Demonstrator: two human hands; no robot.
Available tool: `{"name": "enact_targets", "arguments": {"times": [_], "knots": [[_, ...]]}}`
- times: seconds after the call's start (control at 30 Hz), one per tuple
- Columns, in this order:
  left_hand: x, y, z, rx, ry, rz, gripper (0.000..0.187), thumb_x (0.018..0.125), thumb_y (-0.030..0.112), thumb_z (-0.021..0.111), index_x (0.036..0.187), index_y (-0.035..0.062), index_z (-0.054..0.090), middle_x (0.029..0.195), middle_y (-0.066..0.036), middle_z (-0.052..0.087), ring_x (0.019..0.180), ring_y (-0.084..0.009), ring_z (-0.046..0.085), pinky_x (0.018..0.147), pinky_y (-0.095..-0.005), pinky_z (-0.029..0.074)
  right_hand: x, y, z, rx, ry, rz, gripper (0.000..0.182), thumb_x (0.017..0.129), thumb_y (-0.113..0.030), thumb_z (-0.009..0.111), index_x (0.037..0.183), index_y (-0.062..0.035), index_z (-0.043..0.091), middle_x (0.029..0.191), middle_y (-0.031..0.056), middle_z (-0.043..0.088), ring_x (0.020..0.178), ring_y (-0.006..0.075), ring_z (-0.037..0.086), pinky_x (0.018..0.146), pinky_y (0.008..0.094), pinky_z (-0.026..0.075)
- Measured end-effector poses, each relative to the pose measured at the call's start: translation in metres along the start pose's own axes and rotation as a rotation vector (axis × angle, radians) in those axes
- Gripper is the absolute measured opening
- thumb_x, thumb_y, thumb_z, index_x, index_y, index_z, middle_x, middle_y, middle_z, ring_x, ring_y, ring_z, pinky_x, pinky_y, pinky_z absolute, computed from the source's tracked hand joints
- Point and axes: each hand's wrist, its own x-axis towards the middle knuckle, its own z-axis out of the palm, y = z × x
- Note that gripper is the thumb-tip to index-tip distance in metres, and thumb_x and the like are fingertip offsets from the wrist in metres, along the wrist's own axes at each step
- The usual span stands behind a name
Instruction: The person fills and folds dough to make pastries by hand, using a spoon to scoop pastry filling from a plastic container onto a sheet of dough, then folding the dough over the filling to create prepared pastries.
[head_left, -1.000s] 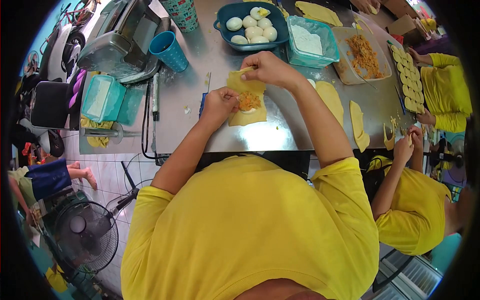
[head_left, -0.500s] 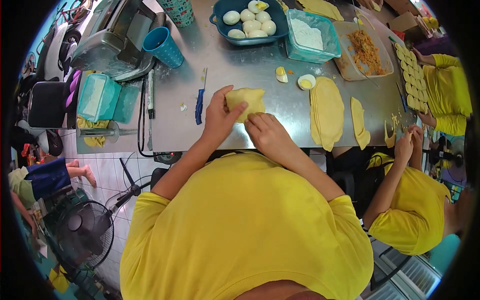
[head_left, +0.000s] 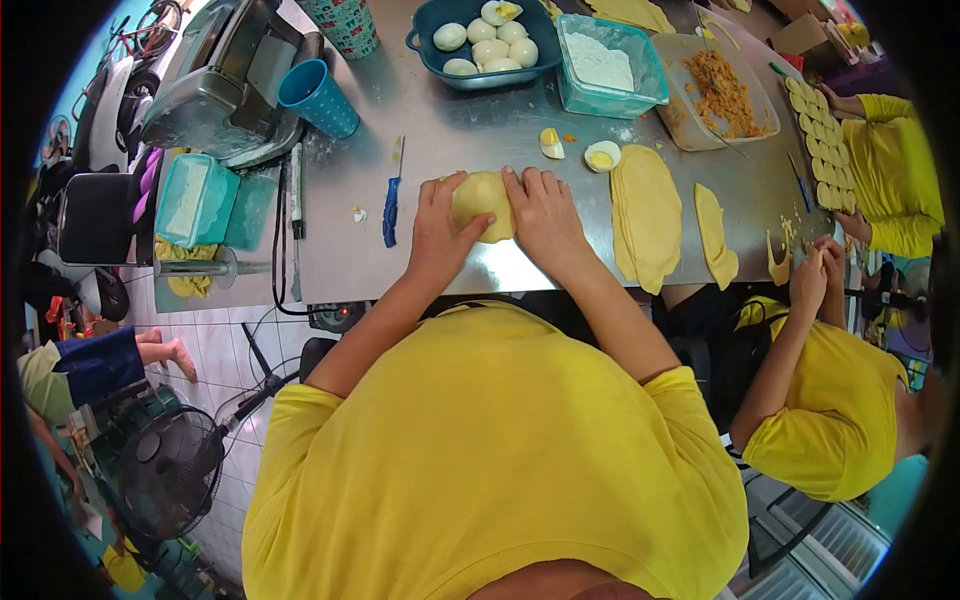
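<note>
Between my two hands a piece of yellow dough [head_left: 481, 203] bulges into a rounded shape; what may be inside it is hidden. My left hand [head_left: 441, 222] grips its left side, with the thumb across the lower front. Fingers of my right hand [head_left: 545, 218] press the dough's right edge from above. To the right lie stacked flat dough sheets [head_left: 645, 220] and a narrow dough strip [head_left: 714, 235]. An egg half [head_left: 602, 156] and an egg wedge [head_left: 551, 143] rest beyond my right hand. A knife with a blue handle [head_left: 391, 210] lies left of my left hand.
At the back stand a bowl of boiled eggs [head_left: 425, 55], a flour tub [head_left: 612, 98], a container of orange filling [head_left: 770, 125] and a blue cup [head_left: 320, 98]. A metal machine [head_left: 215, 105] sits left. Co-workers [head_left: 825, 400] work at right, near a tray of pastries [head_left: 822, 145].
My right hand has moved up from the dough's lower edge to its right side. The dough's uneven upper edge now looks rounder and more closed.
</note>
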Motion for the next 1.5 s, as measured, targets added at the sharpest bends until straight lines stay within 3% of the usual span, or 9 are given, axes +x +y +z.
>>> {"name": "enact_targets", "arguments": {"times": [0.33,0.43,0.6,0.7,0.93,1.13,1.2,1.33,1.5], "knots": [[-0.002,-0.001,-0.001,-0.012,-0.027,-0.030,0.061,0.067,0.012,0.079,0.120,0.0033,0.050,0.108,-0.015,0.052,0.099,-0.0313,0.055,0.086,-0.0354,0.045,-0.005,-0.011,-0.001,-0.118,-0.055,-0.013,0.038,0.077,-0.009,0.053,0.111,0.0088,0.055,0.096,0.0142,0.052,0.091,0.0278,0.049,0.075,0.0382,0.042],[0.002,-0.004,-0.002,0.012,-0.016,0.058,0.057,0.071,0.011,0.077,0.120,0.0027,0.050,0.109,-0.013,0.053,0.094,-0.0259,0.058,0.082,-0.0328,0.047,-0.002,-0.011,-0.005,-0.194,-0.085,-0.020,0.037,0.076,-0.008,0.054,0.108,0.0091,0.056,0.097,0.0152,0.052,0.092,0.0279,0.049,0.076,0.0383,0.042],[-0.007,-0.009,-0.007,-0.455,-0.016,-0.217,0.036,0.086,0.004,0.062,0.120,0.0011,0.050,0.099,-0.004,0.055,0.083,-0.0085,0.055,0.074,-0.0220,0.046,-0.008,-0.014,-0.016,0.083,-0.136,0.066,0.030,0.076,-0.008,0.053,0.100,0.0104,0.058,0.096,0.0186,0.054,0.089,0.0291,0.053,0.077,0.0400,0.045],[-0.011,-0.014,-0.010,-0.409,-0.037,-0.206,0.033,0.087,0.003,0.058,0.120,0.0008,0.050,0.093,-0.002,0.055,0.079,-0.0071,0.052,0.071,-0.0203,0.045,-0.015,-0.022,-0.003,-0.159,0.067,-0.026,0.026,0.073,-0.005,0.055,0.095,0.0100,0.059,0.097,0.0215,0.056,0.089,0.0308,0.054,0.077,0.0410,0.047],[-0.009,-0.009,-0.015,-0.395,0.039,-0.222,0.031,0.086,0.001,0.058,0.116,0.0012,0.052,0.086,-0.001,0.055,0.072,-0.0063,0.050,0.067,-0.0201,0.044,-0.017,-0.013,-0.015,0.180,-0.161,0.055,0.026,0.072,-0.004,0.056,0.096,0.0057,0.061,0.105,0.0216,0.057,0.095,0.0334,0.054,0.080,0.0423,0.046],[-0.015,-0.013,-0.017,-0.210,0.022,-0.118,0.030,0.085,0.000,0.058,0.114,0.0018,0.052,0.078,-0.002,0.056,0.066,-0.0080,0.052,0.062,-0.0222,0.045,-0.027,-0.020,-0.011,0.069,0.064,0.048,0.022,0.073,-0.003,0.058,0.093,-0.0010,0.064,0.110,0.0189,0.058,0.098,0.0352,0.055,0.084,0.0429,0.046],[-0.013,-0.021,-0.016,-0.029,0.048,-0.004,0.030,0.085,0.000,0.058,0.114,0.0014,0.052,0.078,-0.004,0.057,0.066,-0.0096,0.054,0.061,-0.0235,0.045,-0.023,-0.015,-0.014,0.325,-0.037,0.106,0.023,0.073,-0.005,0.059,0.095,-0.0047,0.066,0.115,0.0179,0.055,0.106,0.0363,0.052,0.090,0.0454,0.042],[-0.014,-0.023,-0.019,-0.052,0.024,-0.049,0.029,0.085,0.000,0.058,0.113,0.0012,0.052,0.076,-0.006,0.058,0.064,-0.0114,0.055,0.060,-0.0250,0.046,-0.015,-0.040,-0.008,0.342,0.050,-0.038,0.030,0.076,-0.014,0.060,0.105,-0.0137,0.067,0.136,0.0161,0.042,0.127,0.0405,0.035,0.104,0.0547,0.024],[-0.013,-0.022,-0.021,-0.050,0.026,-0.036,0.029,0.085,-0.001,0.057,0.113,0.0013,0.051,0.073,-0.007,0.058,0.061,-0.0143,0.057,0.059,-0.0270,0.047,-0.004,-0.043,0.003,0.314,-0.050,-0.020,0.031,0.079,-0.020,0.060,0.108,-0.0143,0.067,0.143,0.0162,0.033,0.133,0.0397,0.025,0.106,0.0586,0.018]]}}
